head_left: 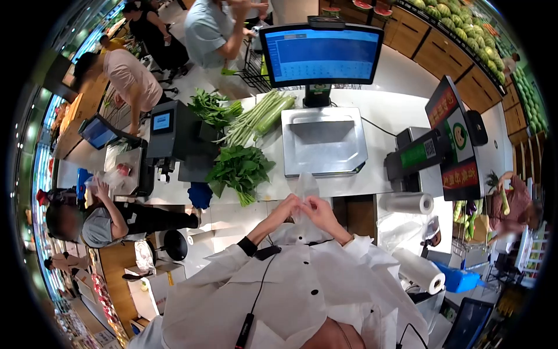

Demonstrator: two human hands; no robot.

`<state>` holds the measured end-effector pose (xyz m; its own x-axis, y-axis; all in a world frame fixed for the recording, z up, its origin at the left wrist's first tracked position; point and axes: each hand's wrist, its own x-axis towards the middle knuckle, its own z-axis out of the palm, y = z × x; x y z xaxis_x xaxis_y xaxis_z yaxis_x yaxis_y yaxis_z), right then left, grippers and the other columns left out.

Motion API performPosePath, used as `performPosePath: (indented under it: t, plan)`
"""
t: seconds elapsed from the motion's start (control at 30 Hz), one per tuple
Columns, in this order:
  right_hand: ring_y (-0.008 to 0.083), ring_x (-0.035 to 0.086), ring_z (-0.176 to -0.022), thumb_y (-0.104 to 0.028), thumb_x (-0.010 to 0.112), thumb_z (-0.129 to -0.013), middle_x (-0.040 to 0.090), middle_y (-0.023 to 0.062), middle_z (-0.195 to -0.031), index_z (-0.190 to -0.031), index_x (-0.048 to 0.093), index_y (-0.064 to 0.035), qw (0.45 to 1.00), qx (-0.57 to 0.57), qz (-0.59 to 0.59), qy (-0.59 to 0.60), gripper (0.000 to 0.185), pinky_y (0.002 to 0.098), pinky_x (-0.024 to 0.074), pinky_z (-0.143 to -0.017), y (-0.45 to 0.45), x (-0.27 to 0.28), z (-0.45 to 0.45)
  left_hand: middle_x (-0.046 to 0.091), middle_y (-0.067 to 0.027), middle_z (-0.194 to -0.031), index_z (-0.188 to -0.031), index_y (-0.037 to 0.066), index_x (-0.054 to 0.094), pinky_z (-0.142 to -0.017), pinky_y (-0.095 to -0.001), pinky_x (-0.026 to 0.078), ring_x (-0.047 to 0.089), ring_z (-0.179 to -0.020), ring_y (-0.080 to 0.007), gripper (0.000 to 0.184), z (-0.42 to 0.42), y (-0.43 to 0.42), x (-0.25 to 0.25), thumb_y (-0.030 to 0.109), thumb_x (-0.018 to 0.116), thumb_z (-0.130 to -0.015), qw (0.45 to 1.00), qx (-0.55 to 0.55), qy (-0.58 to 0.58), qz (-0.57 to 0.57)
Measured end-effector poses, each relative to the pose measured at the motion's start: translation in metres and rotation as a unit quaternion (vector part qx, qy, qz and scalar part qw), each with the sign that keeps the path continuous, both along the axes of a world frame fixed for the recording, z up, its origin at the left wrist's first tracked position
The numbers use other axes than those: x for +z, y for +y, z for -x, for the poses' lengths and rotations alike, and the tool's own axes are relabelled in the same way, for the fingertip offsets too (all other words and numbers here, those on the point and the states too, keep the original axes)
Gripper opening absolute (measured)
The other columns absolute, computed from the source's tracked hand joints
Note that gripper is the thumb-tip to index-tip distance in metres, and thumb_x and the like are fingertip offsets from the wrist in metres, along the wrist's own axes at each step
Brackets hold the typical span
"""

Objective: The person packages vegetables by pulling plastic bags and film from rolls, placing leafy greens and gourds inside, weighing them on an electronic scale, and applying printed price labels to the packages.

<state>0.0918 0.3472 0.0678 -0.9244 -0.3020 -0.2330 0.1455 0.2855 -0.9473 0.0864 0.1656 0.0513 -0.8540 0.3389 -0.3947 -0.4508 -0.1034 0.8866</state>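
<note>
In front of my chest, both hands meet at a clear plastic bag. My left hand pinches one side of the bag, and my right hand pinches the other, fingertips nearly touching. Just beyond them is the metal weighing scale, with nothing on its plate. Left of the scale lie a bunch of leafy greens, long green beans, a long green gourd and another leafy bunch with stems. The bag's lower part is hard to make out against my white shirt.
A monitor stands behind the scale, and a dark label printer left of the greens. Plastic bag rolls lie at right, near a second screen. At left, a co-worker handles a bag at another scale. Shoppers stand beyond.
</note>
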Motion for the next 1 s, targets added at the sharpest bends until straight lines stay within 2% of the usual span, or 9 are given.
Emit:
performPosePath:
  t: [0.2, 0.27, 0.4, 0.43, 0.5, 0.57, 0.67, 0.8, 1.0]
  plan:
    - [0.0085, 0.053, -0.062, -0.017, 0.055, -0.093, 0.06, 0.0012, -0.07, -0.09, 0.063, -0.0003, 0.992, -0.045, 0.111, -0.046, 0.019, 0.0241, 0.0449, -0.057, 0.012, -0.035, -0.017, 0.055, -0.0032, -0.072, -0.094, 0.003, 0.047, -0.053, -0.028, 0.049, 0.056, -0.062, -0.0115, 0.016, -0.004, -0.025, -0.001, 0.014, 0.053, -0.084, 0.989, -0.136, -0.003, 0.053]
    - [0.0086, 0.057, -0.06, -0.016, 0.053, -0.094, 0.059, 0.0013, -0.067, -0.089, 0.064, -0.0006, 0.976, -0.126, 0.144, -0.102, 0.02, 0.0253, 0.0484, -0.052, 0.03, -0.061, -0.02, 0.06, -0.0084, -0.063, -0.086, -0.001, 0.054, -0.043, -0.0319, 0.05, 0.061, -0.052, -0.0165, 0.015, -0.001, -0.039, -0.002, 0.012, 0.055, -0.08, 0.928, -0.212, -0.001, 0.308]
    - [0.0172, 0.057, -0.048, -0.024, 0.056, -0.091, 0.059, 0.0096, -0.061, -0.081, 0.063, -0.0026, 0.959, -0.088, -0.246, 0.11, 0.024, 0.0321, 0.0461, -0.045, 0.109, -0.068, -0.011, 0.059, -0.0169, -0.054, -0.061, -0.002, 0.06, -0.046, -0.044, 0.046, 0.061, -0.05, -0.03, 0.012, 0.059, -0.049, -0.062, 0.007, 0.056, -0.066, 0.75, -0.448, 0.186, 0.449]
    - [0.0215, 0.059, -0.053, -0.022, 0.055, -0.09, 0.06, 0.011, -0.062, -0.081, 0.063, -0.0029, 0.866, -0.067, -0.334, 0.366, 0.023, 0.0329, 0.0463, -0.049, 0.139, -0.049, 0.0, 0.059, -0.0171, -0.057, -0.062, 0.001, 0.06, -0.049, -0.0456, 0.046, 0.06, -0.053, -0.0319, 0.009, 0.082, -0.038, -0.032, 0.008, 0.057, -0.067, 0.772, -0.357, 0.325, 0.414]
    - [0.0187, 0.059, -0.066, -0.016, 0.055, -0.088, 0.06, 0.0142, -0.077, -0.096, 0.062, -0.0055, 0.831, -0.077, -0.515, 0.197, 0.015, 0.0318, 0.0461, -0.057, 0.191, 0.054, 0.024, 0.058, -0.0162, -0.061, -0.072, 0.004, 0.059, -0.056, -0.0456, 0.048, 0.061, -0.061, -0.0335, 0.005, 0.109, 0.004, 0.094, 0.008, 0.056, -0.071, 0.628, -0.125, 0.623, 0.449]
    - [0.0148, 0.058, -0.069, -0.011, 0.051, -0.091, 0.06, 0.0104, -0.084, -0.103, 0.059, -0.0041, 0.874, -0.203, -0.358, 0.257, 0.016, 0.0325, 0.0465, -0.056, 0.236, 0.067, -0.007, 0.061, -0.0157, -0.072, -0.087, 0.003, 0.059, -0.058, -0.0414, 0.049, 0.062, -0.069, -0.031, 0.016, 0.099, 0.041, 0.242, 0.005, 0.057, -0.072, 0.722, 0.006, 0.556, 0.412]
    - [0.0196, 0.057, -0.079, -0.019, 0.05, -0.092, 0.057, 0.0114, -0.097, -0.111, 0.052, -0.0021, 0.738, -0.043, -0.667, 0.098, 0.026, 0.0329, 0.0478, -0.067, 0.201, 0.011, -0.131, 0.05, -0.0097, -0.075, -0.088, 0.006, 0.056, -0.064, -0.038, 0.047, 0.056, -0.078, -0.0286, 0.025, 0.043, 0.055, 0.209, 0.005, 0.059, -0.064, 0.634, 0.063, 0.766, 0.082]
    - [0.0236, 0.058, -0.066, -0.018, 0.057, -0.085, 0.059, 0.0088, -0.076, -0.086, 0.056, -0.0044, 0.904, -0.038, -0.424, 0.023, 0.014, 0.0354, 0.0483, -0.064, 0.082, -0.139, -0.238, 0.063, -0.0174, -0.1, -0.112, 0.008, 0.061, -0.072, -0.0414, 0.05, 0.062, -0.088, -0.032, 0.034, -0.048, 0.01, -0.163, 0.004, 0.053, -0.079, 0.854, -0.278, 0.356, 0.259]
    - [0.0143, 0.049, -0.068, -0.016, 0.042, -0.099, 0.051, 0.0045, -0.081, -0.093, 0.049, -0.0034, 0.841, -0.428, -0.284, 0.17, 0.016, 0.0307, 0.0446, -0.063, 0.071, 0.079, -0.134, 0.061, -0.023, -0.097, -0.094, 0.0, 0.059, -0.071, -0.0439, 0.05, 0.059, -0.09, -0.0392, 0.017, -0.002, -0.015, 0.086, 0.009, 0.055, -0.08, 0.859, -0.154, 0.373, 0.314]
